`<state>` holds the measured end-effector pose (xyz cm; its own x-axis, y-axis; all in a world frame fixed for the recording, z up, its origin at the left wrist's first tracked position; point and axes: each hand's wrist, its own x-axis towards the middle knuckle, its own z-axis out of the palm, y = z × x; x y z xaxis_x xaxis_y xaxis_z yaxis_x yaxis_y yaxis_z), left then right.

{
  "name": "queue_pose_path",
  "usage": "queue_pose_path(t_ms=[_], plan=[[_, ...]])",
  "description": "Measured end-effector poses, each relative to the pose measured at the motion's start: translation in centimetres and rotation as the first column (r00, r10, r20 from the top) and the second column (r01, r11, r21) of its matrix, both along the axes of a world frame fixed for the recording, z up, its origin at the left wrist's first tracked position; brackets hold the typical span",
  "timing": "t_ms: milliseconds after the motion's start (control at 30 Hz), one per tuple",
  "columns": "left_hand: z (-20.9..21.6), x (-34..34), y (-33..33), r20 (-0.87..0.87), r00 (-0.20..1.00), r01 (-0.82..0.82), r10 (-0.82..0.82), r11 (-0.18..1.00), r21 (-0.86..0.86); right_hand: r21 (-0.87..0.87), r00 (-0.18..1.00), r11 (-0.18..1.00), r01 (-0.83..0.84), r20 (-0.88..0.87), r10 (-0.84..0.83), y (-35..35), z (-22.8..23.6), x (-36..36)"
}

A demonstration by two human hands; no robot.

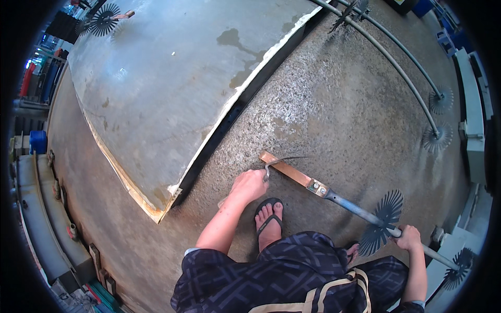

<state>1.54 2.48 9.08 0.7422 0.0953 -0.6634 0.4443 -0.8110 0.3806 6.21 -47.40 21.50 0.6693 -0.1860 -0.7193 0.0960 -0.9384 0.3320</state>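
Note:
My left hand [251,185] is closed around the handle of a thin curved metal hook [284,158]. The hook crosses a flat copper-coloured bar [291,173] near its far end; whether they touch is hard to tell. Two bolts join that bar to a grey metal rod [355,209], which slants down to the right. My right hand [408,238] wraps around the rod just beyond a black slotted disc [385,221]. Farther along, the rod's lower right end carries another dark slotted disc [459,268]. The bar's far end points up and left, above the concrete floor.
A large grey slab [156,99] with pale, rough edges lies ahead and left. Two long curved rods [396,62] with slotted discs lie at the far right. A grey metal frame [49,208] and blue container [37,142] stand left. My sandalled foot [270,221] is below the bar.

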Motion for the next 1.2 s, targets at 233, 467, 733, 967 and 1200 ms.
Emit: queue_pose_path(t_ms=[233,467,733,967,1200], plan=[[0.2,-0.7,-2.9,-0.038,0.991,-0.128,0.127,0.991,-0.027,0.001,0.996,1.0,-0.018,0.082,0.018,0.9,0.8,-0.4],[-1.2,-1.6,-2.9,-0.045,0.969,-0.243,0.242,0.969,-0.041,0.002,0.994,0.999,-0.034,0.103,0.034,0.9,0.8,-0.3],[-1.2,-1.8,0.9,0.018,0.862,-0.506,0.506,0.862,0.021,0.008,1.0,1.0,0.008,0.023,-0.008,0.6,0.5,-0.7],[-3.3,-1.6,1.6,-0.063,0.902,-0.431,0.428,0.901,-0.051,-0.004,0.999,0.999,-0.032,-0.031,0.032,0.4,-0.1,-0.4],[-4.4,-2.0,3.0,-0.044,0.936,-0.352,0.349,0.933,-0.077,0.032,0.999,0.999,-0.027,-0.042,0.029,-0.1,-0.1,-0.2]])
